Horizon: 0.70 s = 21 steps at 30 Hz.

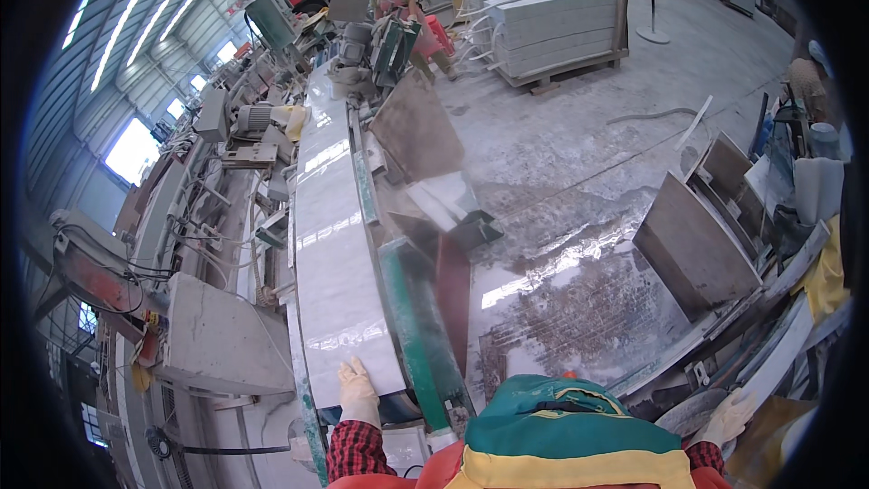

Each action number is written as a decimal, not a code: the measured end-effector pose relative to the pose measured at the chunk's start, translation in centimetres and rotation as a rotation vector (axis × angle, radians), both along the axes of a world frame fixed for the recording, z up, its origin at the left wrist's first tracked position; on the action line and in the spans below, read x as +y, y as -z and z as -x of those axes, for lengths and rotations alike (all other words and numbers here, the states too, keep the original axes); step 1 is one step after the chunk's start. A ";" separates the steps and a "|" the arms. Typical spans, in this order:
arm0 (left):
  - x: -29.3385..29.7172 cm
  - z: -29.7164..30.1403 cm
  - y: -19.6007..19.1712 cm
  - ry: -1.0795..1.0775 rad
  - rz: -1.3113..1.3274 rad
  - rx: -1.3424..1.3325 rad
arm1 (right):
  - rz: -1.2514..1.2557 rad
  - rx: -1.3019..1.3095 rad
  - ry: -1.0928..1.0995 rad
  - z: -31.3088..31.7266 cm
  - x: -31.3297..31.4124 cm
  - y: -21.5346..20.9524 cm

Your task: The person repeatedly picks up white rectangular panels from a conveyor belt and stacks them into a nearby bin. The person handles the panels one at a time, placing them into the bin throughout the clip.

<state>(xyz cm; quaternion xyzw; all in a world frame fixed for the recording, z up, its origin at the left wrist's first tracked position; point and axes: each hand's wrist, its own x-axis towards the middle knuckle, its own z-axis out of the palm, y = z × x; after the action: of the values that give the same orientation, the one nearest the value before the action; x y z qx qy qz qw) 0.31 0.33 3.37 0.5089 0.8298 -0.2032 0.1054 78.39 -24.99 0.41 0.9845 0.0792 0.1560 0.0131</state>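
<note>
While the gloved left hand lies flat, fingers spread, on the polished stone slab's near edge, the gloved right hand hangs empty, its spread unclear.

No packages, labels or screens show clearly here. Nothing with a readable sign stands out among the machines either.

Pale work gloves on left grip and right grip; red-black checked sleeves; green-yellow-red garment
</note>
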 end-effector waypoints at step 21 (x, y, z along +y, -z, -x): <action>2.1 0.5 -1.0 -0.024 0.039 -0.099 | -0.477 0.375 0.070 -0.7 -2.8 0.3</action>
<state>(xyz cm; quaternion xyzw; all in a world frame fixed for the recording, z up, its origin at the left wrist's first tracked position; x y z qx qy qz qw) -0.24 2.39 4.42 0.5062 0.8255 -0.1928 0.1585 79.11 -27.81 0.09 0.9736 0.0073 -0.0148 -0.2277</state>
